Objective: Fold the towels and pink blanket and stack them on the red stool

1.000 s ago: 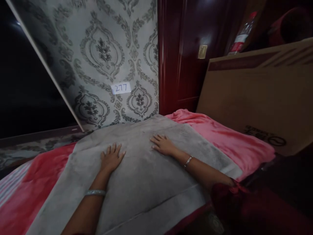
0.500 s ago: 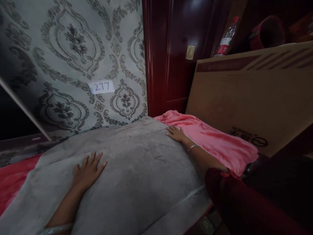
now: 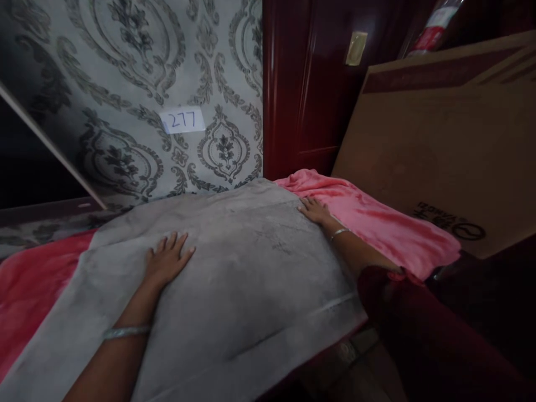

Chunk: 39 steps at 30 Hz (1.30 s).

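A grey plush blanket or cloth lies spread out before me, with faint crease lines across it. My left hand rests flat on its left part, palm down with the fingers spread. Farther off, my right hand lies palm down near the grey cloth's right edge, fingers stretched out. Pink fabric shows just beyond that edge, bunched toward the wall. On the far left, red-pink fabric comes out from under the grey. Neither hand holds anything.
Patterned wallpaper with a paper label reading 277 stands behind. Right of it are a dark red door panel, a large cardboard box and a bottle with a red label. A dark panel with a pale edge stands at left.
The camera view has tilted down and shifted left, so everything sits higher and farther right. Both hands stay flat on the grey cloth, in about the same places.
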Available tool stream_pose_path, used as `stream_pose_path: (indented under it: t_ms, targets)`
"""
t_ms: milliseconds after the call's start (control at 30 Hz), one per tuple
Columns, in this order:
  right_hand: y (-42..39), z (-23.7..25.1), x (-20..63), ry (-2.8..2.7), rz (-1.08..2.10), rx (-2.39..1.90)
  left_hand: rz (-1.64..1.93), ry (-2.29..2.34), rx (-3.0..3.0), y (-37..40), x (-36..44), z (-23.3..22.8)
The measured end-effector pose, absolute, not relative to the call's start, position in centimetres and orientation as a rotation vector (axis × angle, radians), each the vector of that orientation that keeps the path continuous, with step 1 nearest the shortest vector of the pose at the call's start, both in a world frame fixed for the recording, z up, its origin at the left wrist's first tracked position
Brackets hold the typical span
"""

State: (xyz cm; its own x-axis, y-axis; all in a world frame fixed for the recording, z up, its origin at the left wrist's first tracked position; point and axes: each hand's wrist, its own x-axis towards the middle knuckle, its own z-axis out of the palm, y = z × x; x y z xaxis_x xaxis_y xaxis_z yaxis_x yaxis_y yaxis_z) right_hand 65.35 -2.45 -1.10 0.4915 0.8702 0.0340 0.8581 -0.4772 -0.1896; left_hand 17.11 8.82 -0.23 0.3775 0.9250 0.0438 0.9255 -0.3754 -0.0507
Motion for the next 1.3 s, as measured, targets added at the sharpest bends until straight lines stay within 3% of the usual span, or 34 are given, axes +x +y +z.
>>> stream_pose_path:
  t_ms: [267,500,800,1033,1300]
  targets:
    - [-8.6,-2.3,56.1,-1.906,0.038,-2.363,-0.084,-1.684,-2.605,7.8,17.5,-0.1]
    - [-10.5,-2.2,54.7,-1.897,0.127,-2.416,-0.226,-1.591,-2.625,6.9,17.9,0.6]
    - [-15.8,-4.0,50.8,-2.162,0.049,-2.062,-0.054,-0.704,-3.087,-4.9,18.0,-1.0]
    - [-15.7,-4.4,50.8,-2.120,0.012,-2.072,-0.064,-0.741,-3.096,-5.4,17.2,-1.9]
    - [-16.1,-4.3,50.8,-2.123,0.070,-2.069,-0.154,-1.054,-2.936,-11.0,10.8,-2.9]
